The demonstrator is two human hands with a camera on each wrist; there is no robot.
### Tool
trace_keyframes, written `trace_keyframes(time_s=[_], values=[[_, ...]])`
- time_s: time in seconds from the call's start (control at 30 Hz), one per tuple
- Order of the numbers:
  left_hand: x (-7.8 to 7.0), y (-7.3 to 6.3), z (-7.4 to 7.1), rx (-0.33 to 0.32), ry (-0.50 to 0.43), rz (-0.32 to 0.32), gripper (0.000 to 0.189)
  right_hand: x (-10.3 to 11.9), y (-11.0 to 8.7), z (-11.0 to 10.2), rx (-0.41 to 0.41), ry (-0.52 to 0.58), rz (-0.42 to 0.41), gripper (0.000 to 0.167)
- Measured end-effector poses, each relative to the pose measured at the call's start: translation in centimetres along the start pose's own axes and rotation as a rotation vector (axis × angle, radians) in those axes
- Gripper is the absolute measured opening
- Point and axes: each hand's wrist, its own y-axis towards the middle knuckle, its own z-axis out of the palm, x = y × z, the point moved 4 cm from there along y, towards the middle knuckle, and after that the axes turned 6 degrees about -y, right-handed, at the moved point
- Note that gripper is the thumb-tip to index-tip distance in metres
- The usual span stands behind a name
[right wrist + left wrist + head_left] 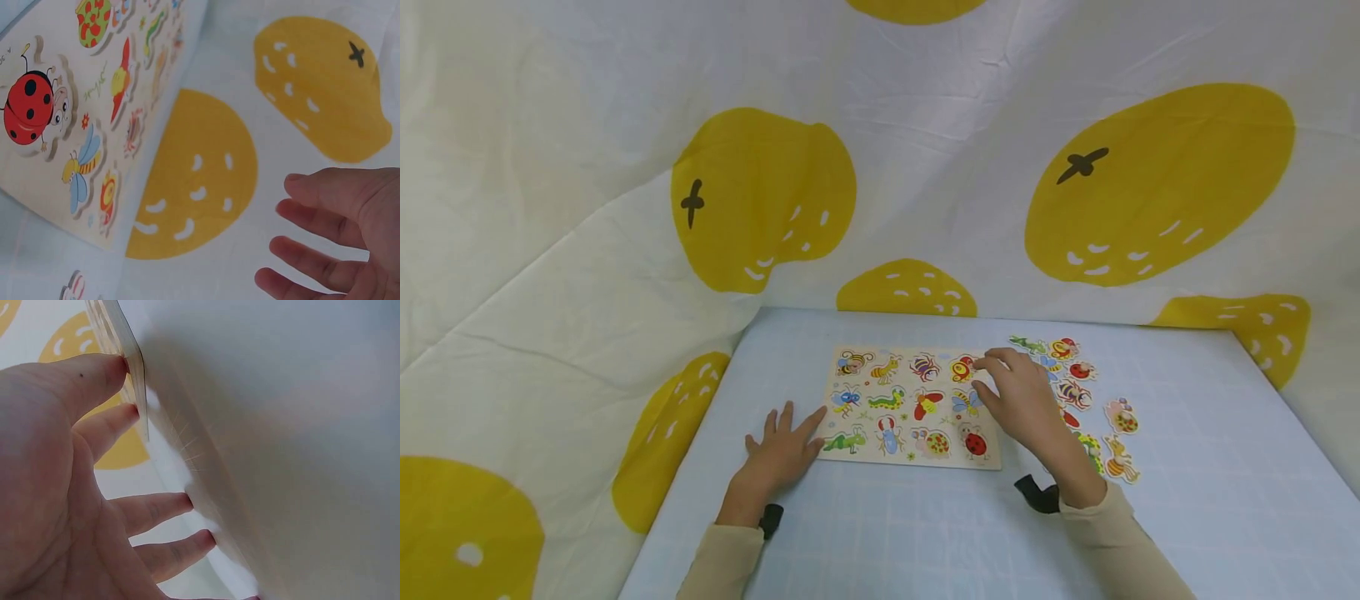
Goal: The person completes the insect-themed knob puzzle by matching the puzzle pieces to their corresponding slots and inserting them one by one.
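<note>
A flat wooden puzzle board [865, 456] with insect pictures lies on the table. My left hand [780, 454] is spread flat beside its left edge. In the left wrist view, two fingertips touch the edge of the board [129, 340], and the other fingers rest on the tabletop. Over the board's upper right part hovers my right hand [1021, 398], its fingers loosely bent and holding nothing. The right wrist view shows that hand [337, 231] apart from the board, with a ladybug picture [28, 107] and a bee picture [80, 169] in sight.
Loose insect pieces lie right of the board, partly hidden by the right arm: a ladybug [1082, 371], a purple-striped beetle [1073, 394], a snail [1122, 415], an orange-striped insect [1121, 460] and several others. A fruit-patterned cloth [925, 200] hangs behind the pale blue table [910, 533].
</note>
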Motion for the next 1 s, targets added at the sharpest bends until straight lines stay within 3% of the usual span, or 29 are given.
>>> trace_keyframes(time_s=[0.43, 0.8, 1.0], values=[[0.2, 0.1, 0.1, -0.002, -0.003, 0.007, 0.058, -3.4, -1.9, -1.7, -0.119, 0.009, -0.019, 0.020], [0.5, 0.4, 0.4, 0.006, 0.000, -0.001, 0.059, -7.5, -4.7, -2.8, -0.091, 0.075, 0.135, 0.019], [0.6, 0.5, 0.5, 0.005, 0.010, 0.006, 0.058, -9.5, -6.8, -3.0, -0.062, 0.056, 0.234, 0.018]])
